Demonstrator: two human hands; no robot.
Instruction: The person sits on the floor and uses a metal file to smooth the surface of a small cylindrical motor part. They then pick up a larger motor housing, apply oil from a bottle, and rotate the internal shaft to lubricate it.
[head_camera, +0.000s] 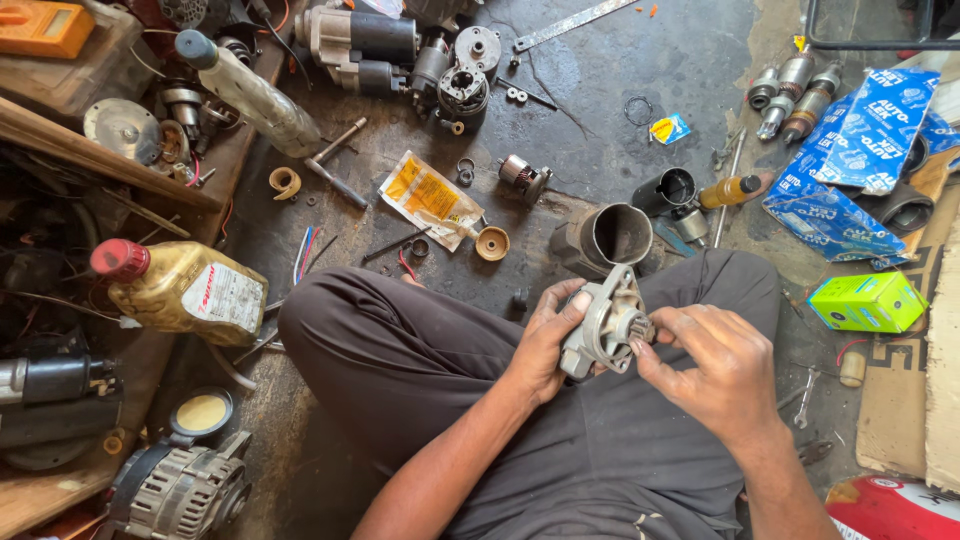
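Note:
I sit cross-legged on a grimy floor. My left hand (545, 340) grips a grey cast-metal starter housing (598, 320) from its left side, over my lap. My right hand (715, 365) comes in from the right, fingertips pinching the small pinion gear (637, 328) that sticks out of the housing's centre. Just beyond the housing a dark cylindrical motor casing (608, 236) lies on the floor with its open end up.
An oil bottle with a red cap (180, 288) lies at left, an alternator (180, 488) at bottom left. A starter motor (370, 45) and an armature (522, 177) lie farther off. Blue packets (850, 170) and a green box (865, 301) sit at right.

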